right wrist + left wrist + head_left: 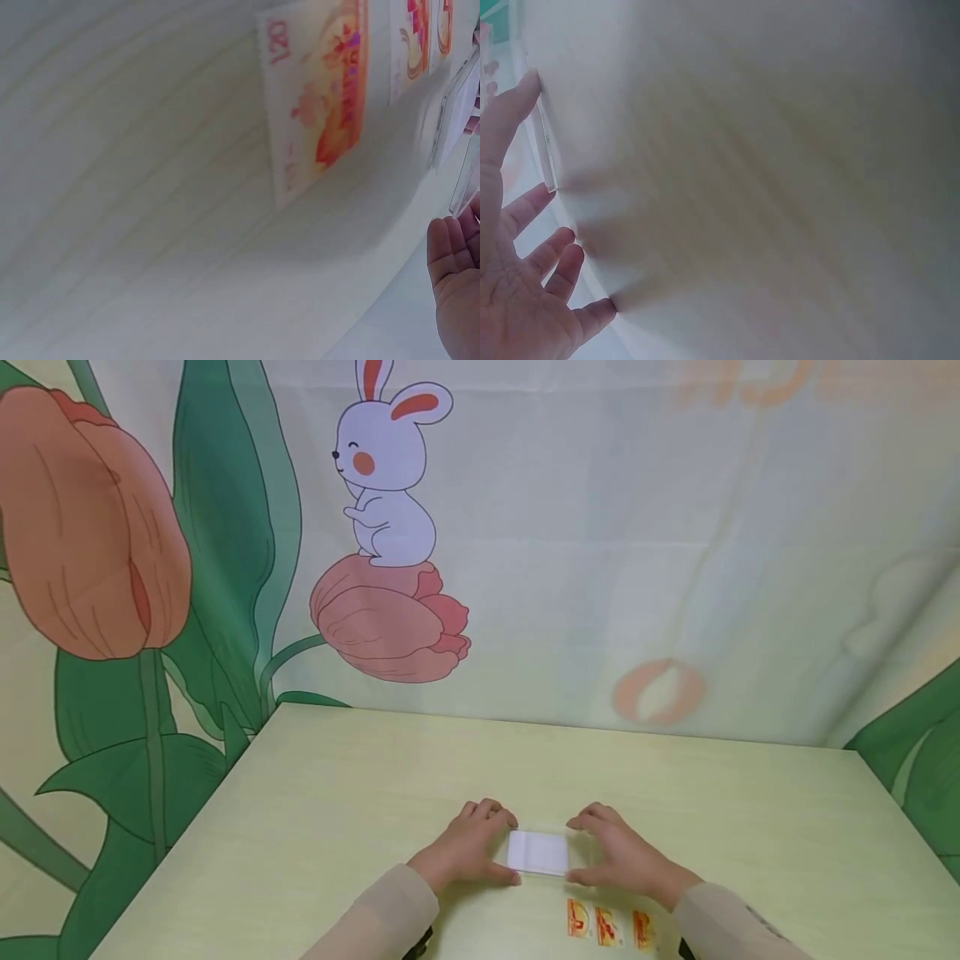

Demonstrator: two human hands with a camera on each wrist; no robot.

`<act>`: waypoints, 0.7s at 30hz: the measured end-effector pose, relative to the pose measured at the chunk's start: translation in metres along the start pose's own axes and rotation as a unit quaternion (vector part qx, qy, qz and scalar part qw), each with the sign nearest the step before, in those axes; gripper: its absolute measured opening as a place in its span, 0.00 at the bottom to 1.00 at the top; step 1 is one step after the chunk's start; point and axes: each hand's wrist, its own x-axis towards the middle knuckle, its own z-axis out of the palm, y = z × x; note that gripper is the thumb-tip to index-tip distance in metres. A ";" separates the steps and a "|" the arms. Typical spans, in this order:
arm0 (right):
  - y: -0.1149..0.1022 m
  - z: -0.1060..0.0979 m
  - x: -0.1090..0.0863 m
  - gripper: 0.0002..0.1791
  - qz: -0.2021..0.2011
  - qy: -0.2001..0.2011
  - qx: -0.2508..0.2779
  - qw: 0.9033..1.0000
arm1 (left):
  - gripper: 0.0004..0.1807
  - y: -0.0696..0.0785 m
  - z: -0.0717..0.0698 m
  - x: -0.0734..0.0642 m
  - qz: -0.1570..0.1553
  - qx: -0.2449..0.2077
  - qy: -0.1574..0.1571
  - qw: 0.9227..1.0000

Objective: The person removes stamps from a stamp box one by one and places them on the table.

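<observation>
A flat white rectangular case (538,853) with clear edges lies on the table between the two hands. My left hand (471,846) grips its left end, thumb at the near edge and fingertips at the far edge. In the left wrist view the left hand (525,292) has its thumb and index finger at the thin clear rim (549,154). My right hand (626,856) is at the case's right end, thumb and fingers curved. A clear plastic piece (466,180) shows at the right hand's fingertips in the right wrist view, held a little apart from the white part; its full shape is hidden.
Three red and orange postage stamps (578,918) lie in a row on the pale wood-grain table (337,793), near the right forearm. One stamp (319,97) in the right wrist view reads 120. A printed cloth (555,568) with a rabbit and tulips hangs behind the table.
</observation>
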 end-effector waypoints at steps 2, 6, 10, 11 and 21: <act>-0.001 0.001 0.003 0.35 -0.002 -0.002 -0.003 1.000 | 0.36 0.000 0.000 0.000 -0.001 -0.002 -0.002 1.000; -0.003 0.003 0.008 0.35 -0.004 -0.011 -0.003 1.000 | 0.36 0.001 -0.001 0.000 -0.002 -0.009 -0.002 1.000; -0.007 0.007 0.013 0.34 -0.002 -0.015 -0.010 1.000 | 0.37 0.001 -0.001 -0.001 -0.004 -0.008 -0.004 1.000; -0.007 0.008 0.014 0.34 -0.001 -0.014 -0.011 1.000 | 0.37 0.001 -0.001 -0.001 -0.004 -0.008 -0.004 1.000; -0.014 0.015 0.017 0.32 0.012 -0.017 -0.022 1.000 | 0.37 -0.001 0.001 -0.001 0.002 0.004 0.004 1.000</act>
